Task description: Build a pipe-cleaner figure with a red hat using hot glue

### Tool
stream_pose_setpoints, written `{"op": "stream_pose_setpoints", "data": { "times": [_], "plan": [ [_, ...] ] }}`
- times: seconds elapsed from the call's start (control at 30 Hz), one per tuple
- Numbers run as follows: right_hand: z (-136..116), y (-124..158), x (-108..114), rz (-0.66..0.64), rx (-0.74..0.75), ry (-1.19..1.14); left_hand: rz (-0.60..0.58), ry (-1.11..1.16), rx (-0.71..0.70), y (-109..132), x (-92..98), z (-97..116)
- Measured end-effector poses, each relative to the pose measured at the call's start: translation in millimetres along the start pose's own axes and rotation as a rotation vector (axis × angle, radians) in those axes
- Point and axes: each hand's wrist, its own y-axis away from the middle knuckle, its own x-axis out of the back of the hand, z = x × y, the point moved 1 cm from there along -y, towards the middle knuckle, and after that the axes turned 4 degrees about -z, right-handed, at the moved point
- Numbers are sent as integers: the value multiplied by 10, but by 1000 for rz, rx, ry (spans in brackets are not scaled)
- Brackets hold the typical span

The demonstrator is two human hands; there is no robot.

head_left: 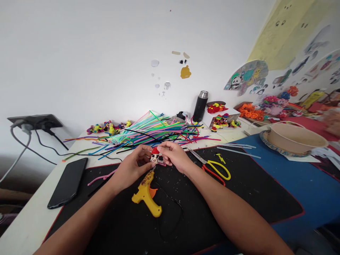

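One small figure [154, 156] seems already to have its red top [155, 151] and white face [154, 159] joined; what is left, I cannot tell. The face points to the camera, long axis nearly upright. Left hand [136, 162] and right hand [174, 156] both pinch it, over the black mat [196, 216], just beyond the yellow glue gun [145, 194].

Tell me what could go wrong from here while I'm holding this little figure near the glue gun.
The glue gun's nozzle sits close to your left hand and the small figure; if it's hot, which I can't tell, it might burn you.
The scissors lie with their tips toward your right hand, so a sideways move could cause a prick.
The dark cord looped on the mat might snag.
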Motion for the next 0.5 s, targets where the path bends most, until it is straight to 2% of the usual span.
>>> {"op": "stream_pose_setpoints", "data": {
  "times": [0.5],
  "plan": [
    [8,-2,-8,-3,-4,-43,14,-5,4,-3,1,-15]
  ]
}}
